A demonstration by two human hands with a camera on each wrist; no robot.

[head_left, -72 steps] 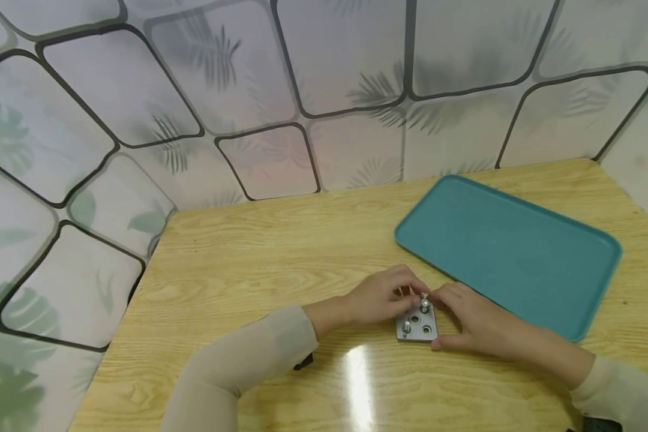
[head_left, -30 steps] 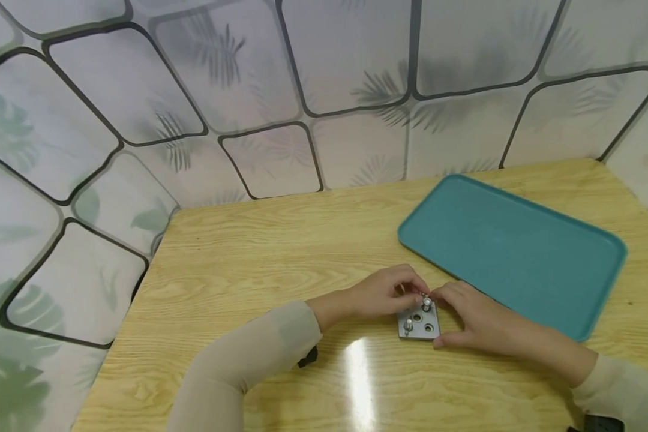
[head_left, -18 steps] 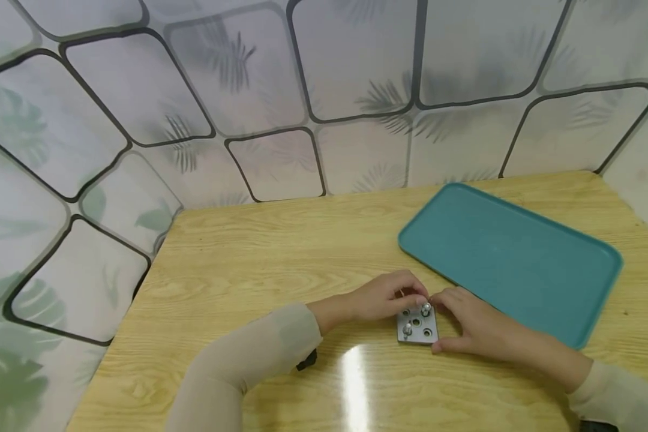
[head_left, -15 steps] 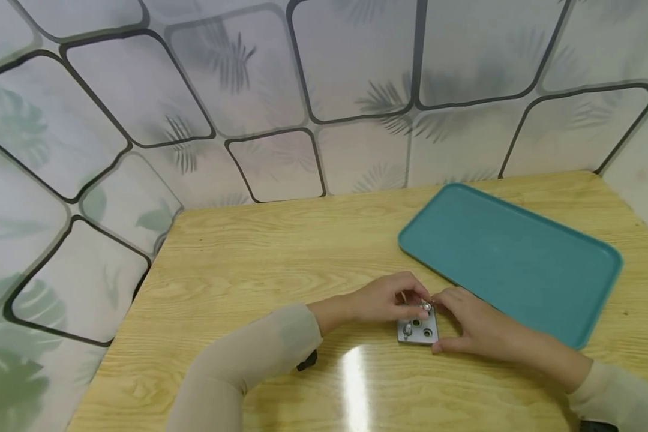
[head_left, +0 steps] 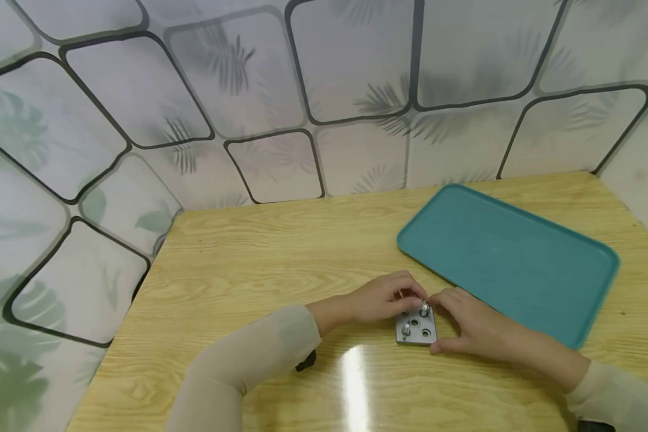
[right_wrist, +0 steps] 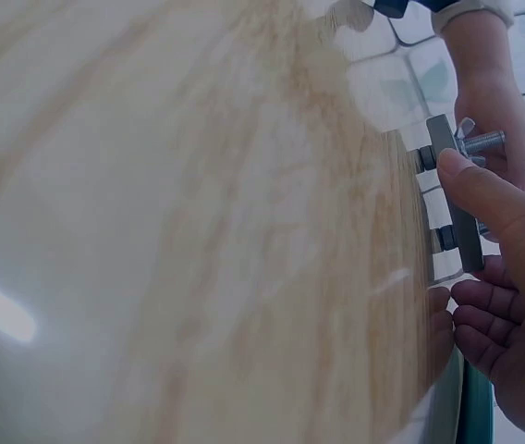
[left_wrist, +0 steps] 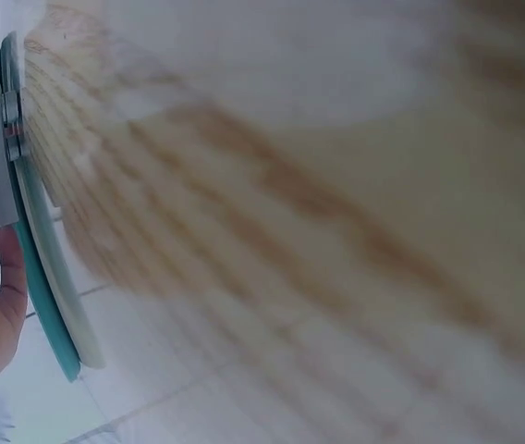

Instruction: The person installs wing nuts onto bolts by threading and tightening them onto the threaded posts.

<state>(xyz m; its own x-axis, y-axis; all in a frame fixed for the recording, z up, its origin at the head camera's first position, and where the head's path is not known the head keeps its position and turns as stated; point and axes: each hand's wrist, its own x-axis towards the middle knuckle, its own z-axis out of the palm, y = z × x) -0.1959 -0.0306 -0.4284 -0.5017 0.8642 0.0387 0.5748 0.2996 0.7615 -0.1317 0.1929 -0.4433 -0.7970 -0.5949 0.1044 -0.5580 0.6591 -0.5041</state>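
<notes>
In the head view, a square metal plate (head_left: 416, 338) with several holes sits on the table, with one bolt (head_left: 406, 330) upright at its lower left and another bolt (head_left: 424, 311) at its upper right. My left hand (head_left: 378, 299) reaches in from the left, thumb and index finger pinching a small nut, mostly hidden, at the upper-right bolt. My right hand (head_left: 472, 327) grips the plate's right edge, fingers at the far corner and thumb at the near one. The right wrist view shows a wing nut (right_wrist: 467, 128) on the nearer bolt and bolt heads (right_wrist: 444, 239) under the plate.
A teal rectangular tray (head_left: 507, 258) lies behind and right of the hands, its near edge close to the right hand. Patterned wall covering (head_left: 356, 150) rises along the table's back and left edges. Light glares off the wooden tabletop (head_left: 281, 252) in front of the plate.
About half a second ago my left thumb swept across the upper-right bolt; now it is drawn back to the bolt's left side. My right hand and the plate stay in place.
</notes>
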